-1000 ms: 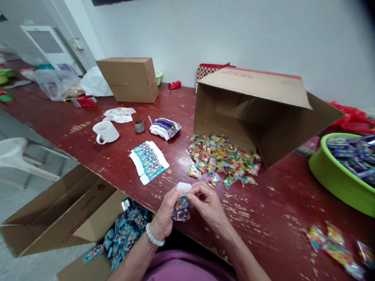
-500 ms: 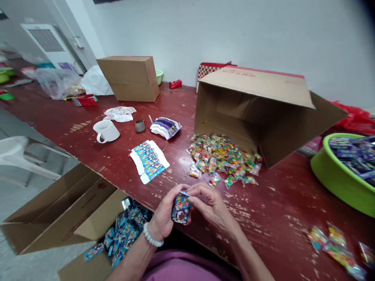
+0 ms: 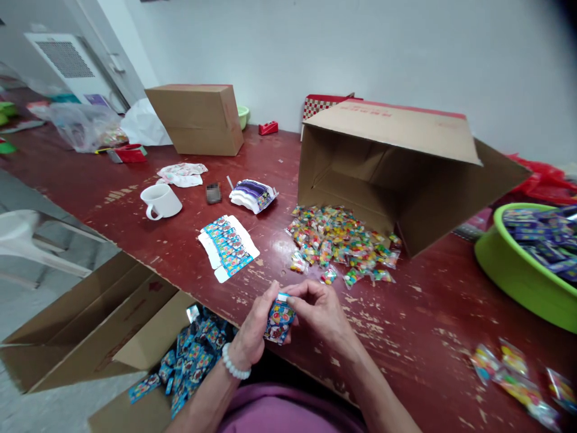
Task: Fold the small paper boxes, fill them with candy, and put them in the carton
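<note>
A small blue printed candy box [image 3: 279, 322] is upright between my hands, just over the table's front edge. My left hand [image 3: 255, 328], with a pale bead bracelet on its wrist, wraps the box from the left. At the top, my right hand [image 3: 318, 310] pinches the box's white-edged flap between thumb and fingers. Flat box blanks [image 3: 231, 245] with the same blue print lie beyond my hands. Small clear packets of colourful candy [image 3: 338, 240] are heaped to the right of the blanks.
A tipped carton [image 3: 387, 135] opens behind the candy heap. Below the table's left edge, another carton [image 3: 135, 313] holds many blue boxes [image 3: 193, 361]. A white mug [image 3: 161, 201] stands at left; a green basin [image 3: 518, 270] of purple packs is at right, with loose packets [image 3: 518, 379] nearby.
The box has tilted slightly in my left hand, and its top flap now shows white under my right fingers. My left fingertips have risen a little. The view has shifted slightly.
</note>
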Available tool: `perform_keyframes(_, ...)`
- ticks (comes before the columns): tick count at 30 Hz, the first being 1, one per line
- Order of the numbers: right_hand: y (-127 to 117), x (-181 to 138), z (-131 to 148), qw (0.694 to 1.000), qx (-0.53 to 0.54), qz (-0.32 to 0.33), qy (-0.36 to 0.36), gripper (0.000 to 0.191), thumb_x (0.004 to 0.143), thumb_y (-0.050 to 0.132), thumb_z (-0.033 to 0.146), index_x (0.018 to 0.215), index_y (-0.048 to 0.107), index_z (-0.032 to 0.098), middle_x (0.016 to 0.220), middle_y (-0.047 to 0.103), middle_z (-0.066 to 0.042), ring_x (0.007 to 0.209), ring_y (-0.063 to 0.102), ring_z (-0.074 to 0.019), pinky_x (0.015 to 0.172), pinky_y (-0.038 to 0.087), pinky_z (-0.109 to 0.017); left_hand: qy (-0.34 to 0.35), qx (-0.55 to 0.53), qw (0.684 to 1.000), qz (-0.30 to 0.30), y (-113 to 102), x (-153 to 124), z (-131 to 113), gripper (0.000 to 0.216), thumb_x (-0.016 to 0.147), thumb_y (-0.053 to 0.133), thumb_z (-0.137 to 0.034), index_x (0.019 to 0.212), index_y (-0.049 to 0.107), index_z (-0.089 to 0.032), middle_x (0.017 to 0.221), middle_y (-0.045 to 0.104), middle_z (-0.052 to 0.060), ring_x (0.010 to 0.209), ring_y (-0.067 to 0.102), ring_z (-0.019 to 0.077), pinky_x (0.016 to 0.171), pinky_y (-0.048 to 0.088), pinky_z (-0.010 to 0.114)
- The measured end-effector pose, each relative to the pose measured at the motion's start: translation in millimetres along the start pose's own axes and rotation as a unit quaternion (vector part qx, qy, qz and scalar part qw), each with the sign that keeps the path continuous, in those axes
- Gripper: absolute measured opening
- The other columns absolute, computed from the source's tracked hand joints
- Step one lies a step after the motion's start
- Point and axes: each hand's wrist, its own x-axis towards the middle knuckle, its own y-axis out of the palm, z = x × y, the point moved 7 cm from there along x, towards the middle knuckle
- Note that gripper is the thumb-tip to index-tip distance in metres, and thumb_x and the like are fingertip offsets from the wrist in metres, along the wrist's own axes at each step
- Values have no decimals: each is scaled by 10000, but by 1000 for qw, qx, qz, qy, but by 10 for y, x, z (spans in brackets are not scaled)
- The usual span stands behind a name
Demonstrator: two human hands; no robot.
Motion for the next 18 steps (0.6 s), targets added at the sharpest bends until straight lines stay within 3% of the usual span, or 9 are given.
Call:
perform_keyframes(3,15,-46,135,994,-78,5,-78,88,855,663,255,810,705,191,940,729,-55,780,667,-189,663,527,-288,27,4,999,-34,-94,1,-37,468,827,628,-479,1118,693,-119,835,731,84,591,645,172,460,491,232)
perform_keyframes(7,152,-219,293,952,-229,31,-201,118,863,663,237,979,675,224,1082,682,-53,1018,602,-221,903,469,-373,24,-72,997,-14,-124,42,-7,353,825,613,-350,1094,708,-143,1079,722,92,819,691,220,561,527,247)
perform_keyframes(11,313,-327,208,884,-407,15,-229,738,665,797,230,1329,475,193,1371,512,-123,1162,468,-320,964,399,-485,54,-149,985,-64,-222,95,9,293,803,645,-295,1042,719,-144,1121,712,70,1066,641,228,894,510,289)
perform_keyframes(13,370,-318,147,850,-473,9,-232,868,626,771,202,1402,386,174,1417,462,-141,1176,428,-350,975,366,-523,65,-158,983,-69,-227,99,0,288,802,666,-309,1042,714,-157,1126,709,60,1131,609,227,991,459,310)
perform_keyframes(15,403,-285,128,833,-497,3,-241,825,633,722,196,1389,392,160,1369,491,-149,1154,432,-348,968,362,-520,80,-148,984,-51,-197,79,-42,287,817,668,-325,1047,709,-159,1140,701,61,1157,593,232,1033,426,328)
perform_keyframes(18,456,-240,140,837,-486,-2,-252,706,624,681,205,1295,470,136,1215,552,-157,1059,480,-328,916,395,-490,82,-127,988,-31,-177,0,-103,326,863,629,-399,1081,694,-166,1167,681,70,1153,591,235,1024,428,332)
